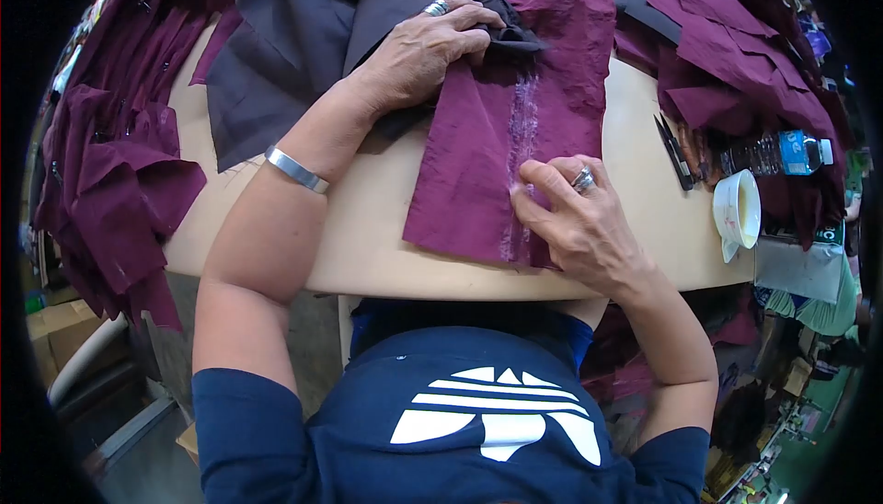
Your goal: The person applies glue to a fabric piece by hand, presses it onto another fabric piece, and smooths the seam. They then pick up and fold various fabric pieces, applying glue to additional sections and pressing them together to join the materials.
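A maroon fabric panel lies flat in front of me, its lower end near the table's front edge. Down its length runs a whitish smeared streak. My right hand is closed over the lower part of this streak, thumb and index finger together; whatever they hold, if anything, is hidden. At the panel's upper left, my left hand is closed on the edge of a dark grey cloth, which bunches up behind it and partly overlaps the maroon panel.
Maroon fabric pieces hang over the table's left side, with more maroon pieces heaped at upper right. Black-handled scissors or snips, a plastic bottle and a white cup stand or lie along the right side of the cream table.
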Action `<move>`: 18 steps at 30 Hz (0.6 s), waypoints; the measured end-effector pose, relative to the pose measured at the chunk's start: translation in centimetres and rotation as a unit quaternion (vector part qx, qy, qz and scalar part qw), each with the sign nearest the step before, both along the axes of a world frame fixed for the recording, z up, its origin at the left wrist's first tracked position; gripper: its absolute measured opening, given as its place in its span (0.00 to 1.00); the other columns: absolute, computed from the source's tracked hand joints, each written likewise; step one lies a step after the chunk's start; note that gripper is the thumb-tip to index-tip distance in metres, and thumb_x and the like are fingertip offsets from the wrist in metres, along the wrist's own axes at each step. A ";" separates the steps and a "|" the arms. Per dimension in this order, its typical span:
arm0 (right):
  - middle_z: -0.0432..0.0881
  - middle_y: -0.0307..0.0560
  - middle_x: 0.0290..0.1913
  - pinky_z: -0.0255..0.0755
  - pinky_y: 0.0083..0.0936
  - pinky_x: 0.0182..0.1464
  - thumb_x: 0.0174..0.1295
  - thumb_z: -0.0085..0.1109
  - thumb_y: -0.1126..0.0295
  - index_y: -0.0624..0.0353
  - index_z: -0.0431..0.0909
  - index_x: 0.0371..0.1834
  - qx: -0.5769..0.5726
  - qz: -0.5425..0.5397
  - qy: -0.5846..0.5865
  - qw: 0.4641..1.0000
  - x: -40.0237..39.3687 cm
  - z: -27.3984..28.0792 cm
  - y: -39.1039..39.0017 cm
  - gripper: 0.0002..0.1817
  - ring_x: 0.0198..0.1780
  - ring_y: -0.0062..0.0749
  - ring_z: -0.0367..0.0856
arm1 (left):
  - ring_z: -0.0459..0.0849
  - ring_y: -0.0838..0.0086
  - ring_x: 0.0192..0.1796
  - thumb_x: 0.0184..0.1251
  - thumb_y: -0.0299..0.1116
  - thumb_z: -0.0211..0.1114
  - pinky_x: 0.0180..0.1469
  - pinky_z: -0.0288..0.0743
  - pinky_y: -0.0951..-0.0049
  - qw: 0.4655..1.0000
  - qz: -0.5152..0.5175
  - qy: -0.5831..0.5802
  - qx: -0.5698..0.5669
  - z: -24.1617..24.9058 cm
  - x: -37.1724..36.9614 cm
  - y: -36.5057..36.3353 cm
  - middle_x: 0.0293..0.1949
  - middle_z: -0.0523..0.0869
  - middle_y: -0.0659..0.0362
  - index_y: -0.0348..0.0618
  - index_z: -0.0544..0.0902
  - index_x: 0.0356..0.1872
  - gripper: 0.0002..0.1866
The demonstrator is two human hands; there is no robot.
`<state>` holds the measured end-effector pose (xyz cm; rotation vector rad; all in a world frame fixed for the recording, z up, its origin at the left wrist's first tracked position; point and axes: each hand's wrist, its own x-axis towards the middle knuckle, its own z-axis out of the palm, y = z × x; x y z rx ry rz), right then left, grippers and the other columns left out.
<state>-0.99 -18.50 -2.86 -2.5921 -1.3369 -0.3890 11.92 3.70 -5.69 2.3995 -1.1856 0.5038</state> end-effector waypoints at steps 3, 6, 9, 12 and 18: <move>0.74 0.47 0.43 0.64 0.31 0.46 0.46 0.54 0.78 0.58 0.80 0.36 0.101 -0.028 0.103 0.989 0.8 0.2 -0.1 0.12 0.43 0.35 0.72 | 0.68 0.60 0.64 0.48 0.18 0.54 0.62 0.67 0.64 1.000 0.008 0.002 0.003 -0.1 0.1 -0.3 0.59 0.73 0.61 0.41 0.74 0.28 0.07; 0.73 0.46 0.44 0.64 0.31 0.46 0.47 0.53 0.78 0.60 0.79 0.36 0.051 -0.092 0.008 0.994 1.2 -0.9 0.0 0.11 0.42 0.36 0.72 | 0.68 0.59 0.64 0.47 0.18 0.55 0.61 0.67 0.64 1.000 0.004 0.011 -0.007 -0.2 0.2 -0.1 0.59 0.74 0.60 0.40 0.74 0.28 0.07; 0.72 0.46 0.44 0.61 0.32 0.49 0.48 0.53 0.73 0.66 0.78 0.39 -0.021 -0.033 -0.039 0.998 -2.0 -0.5 0.2 0.15 0.42 0.33 0.72 | 0.68 0.58 0.64 0.44 0.17 0.57 0.61 0.67 0.64 1.000 -0.017 0.012 -0.020 -0.2 0.2 0.1 0.58 0.75 0.58 0.40 0.75 0.27 0.08; 0.72 0.45 0.44 0.60 0.34 0.50 0.47 0.54 0.72 0.65 0.79 0.38 -0.023 0.000 0.007 1.000 -4.1 0.4 0.2 0.14 0.41 0.31 0.71 | 0.68 0.58 0.64 0.42 0.16 0.58 0.60 0.67 0.62 0.999 -0.023 0.032 -0.024 0.3 0.4 0.2 0.57 0.76 0.58 0.40 0.75 0.26 0.09; 0.78 0.51 0.40 0.69 0.34 0.48 0.46 0.49 0.88 0.56 0.80 0.42 0.265 -0.038 0.060 0.962 2.0 2.0 -1.2 0.21 0.45 0.43 0.77 | 0.68 0.58 0.64 0.47 0.18 0.57 0.64 0.64 0.63 0.995 0.005 0.086 -0.040 1.2 -0.5 0.1 0.55 0.79 0.58 0.41 0.80 0.34 0.12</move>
